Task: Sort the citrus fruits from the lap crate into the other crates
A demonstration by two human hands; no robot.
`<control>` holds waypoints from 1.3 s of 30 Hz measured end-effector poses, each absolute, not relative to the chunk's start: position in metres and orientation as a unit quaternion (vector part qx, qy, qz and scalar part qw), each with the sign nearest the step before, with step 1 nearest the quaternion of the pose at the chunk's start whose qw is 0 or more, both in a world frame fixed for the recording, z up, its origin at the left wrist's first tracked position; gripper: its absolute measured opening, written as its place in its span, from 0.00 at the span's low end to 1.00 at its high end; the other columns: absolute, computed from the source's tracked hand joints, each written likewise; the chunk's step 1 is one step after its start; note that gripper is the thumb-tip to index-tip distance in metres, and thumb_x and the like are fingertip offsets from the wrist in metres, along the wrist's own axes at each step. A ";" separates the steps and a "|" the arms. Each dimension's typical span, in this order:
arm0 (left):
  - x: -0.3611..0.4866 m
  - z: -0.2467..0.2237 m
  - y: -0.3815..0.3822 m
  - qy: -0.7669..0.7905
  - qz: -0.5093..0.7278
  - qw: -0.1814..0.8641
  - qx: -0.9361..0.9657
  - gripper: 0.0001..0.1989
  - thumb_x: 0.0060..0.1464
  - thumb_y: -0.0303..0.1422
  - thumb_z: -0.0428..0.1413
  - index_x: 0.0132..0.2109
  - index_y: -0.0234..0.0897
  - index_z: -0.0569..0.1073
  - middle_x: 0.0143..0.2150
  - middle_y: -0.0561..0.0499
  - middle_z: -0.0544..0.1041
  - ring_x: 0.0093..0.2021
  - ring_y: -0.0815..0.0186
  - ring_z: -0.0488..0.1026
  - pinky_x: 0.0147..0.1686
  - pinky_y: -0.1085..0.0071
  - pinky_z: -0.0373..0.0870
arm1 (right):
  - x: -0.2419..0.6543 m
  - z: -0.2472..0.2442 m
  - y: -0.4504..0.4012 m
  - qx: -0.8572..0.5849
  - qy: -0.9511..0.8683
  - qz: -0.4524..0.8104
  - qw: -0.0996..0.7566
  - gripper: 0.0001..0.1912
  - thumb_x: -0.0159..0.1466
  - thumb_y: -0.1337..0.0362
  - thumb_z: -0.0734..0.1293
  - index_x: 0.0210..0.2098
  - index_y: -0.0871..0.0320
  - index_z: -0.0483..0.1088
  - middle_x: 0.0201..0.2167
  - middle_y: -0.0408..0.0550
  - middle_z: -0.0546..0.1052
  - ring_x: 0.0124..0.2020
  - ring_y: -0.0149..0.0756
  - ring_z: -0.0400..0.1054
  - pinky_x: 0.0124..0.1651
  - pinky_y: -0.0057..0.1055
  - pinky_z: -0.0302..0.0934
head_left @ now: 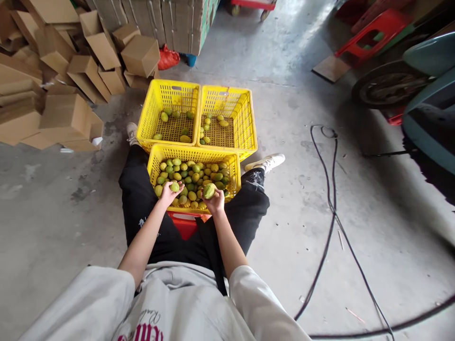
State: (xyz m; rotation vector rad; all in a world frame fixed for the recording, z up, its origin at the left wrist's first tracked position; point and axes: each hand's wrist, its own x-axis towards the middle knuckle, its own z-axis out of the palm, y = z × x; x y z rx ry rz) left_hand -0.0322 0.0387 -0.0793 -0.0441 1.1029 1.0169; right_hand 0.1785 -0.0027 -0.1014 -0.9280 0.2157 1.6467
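Note:
My left hand (167,194) holds a small yellow-green lemon (174,187) in its curled fingers, above the left side of the near yellow crate (152,163). A larger green-and-yellow lemon (209,191) sits in the grip of my right hand (215,204), over the right side of the same crate. Many green and yellow lemons (192,186) fill that crate below both hands. Beyond it stand two more yellow crates side by side. Several lemons lie scattered in the far left crate (144,124), and several smaller ones in the far right crate (253,124).
Cardboard boxes (67,113) are heaped at the left. A black cable (334,208) loops over the concrete floor at the right, near a scooter (426,94) and a red plastic stool (380,35). My legs straddle the near crate; a red-wheeled cart (254,4) stands far back.

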 end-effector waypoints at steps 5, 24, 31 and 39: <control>-0.029 -0.079 0.036 0.507 0.441 0.740 0.027 0.11 0.50 0.27 0.63 0.35 0.35 0.67 0.31 0.49 0.75 0.25 0.72 0.72 0.17 0.82 0.58 | 0.186 -0.103 -0.002 -0.395 0.079 0.700 0.589 0.11 0.56 0.58 0.64 0.37 0.54 0.67 0.34 0.48 0.78 0.38 0.41 0.75 0.42 0.43 0.75; -0.026 -0.083 0.034 0.523 0.396 0.754 0.012 0.05 0.53 0.26 0.59 0.37 0.35 0.70 0.34 0.45 0.76 0.35 0.62 0.77 0.32 0.69 0.77 | 0.181 -0.092 -0.005 -0.356 0.058 0.729 0.582 0.13 0.55 0.60 0.67 0.40 0.55 0.68 0.40 0.48 0.79 0.45 0.45 0.76 0.44 0.43 0.73; -0.027 -0.087 0.032 0.535 0.400 0.737 0.098 0.08 0.50 0.27 0.62 0.31 0.35 0.68 0.25 0.51 0.73 0.21 0.72 0.69 0.19 0.80 0.64 | 0.182 -0.092 -0.006 -0.372 0.059 0.717 0.586 0.11 0.56 0.61 0.67 0.38 0.56 0.69 0.36 0.49 0.79 0.44 0.44 0.76 0.47 0.46 0.74; -0.025 -0.085 0.032 0.540 0.374 0.746 0.112 0.04 0.48 0.24 0.60 0.32 0.33 0.72 0.25 0.51 0.73 0.22 0.72 0.70 0.21 0.79 0.68 | 0.169 -0.089 -0.002 -0.407 0.090 0.713 0.564 0.09 0.58 0.64 0.67 0.38 0.54 0.68 0.30 0.42 0.78 0.33 0.35 0.75 0.39 0.36 0.75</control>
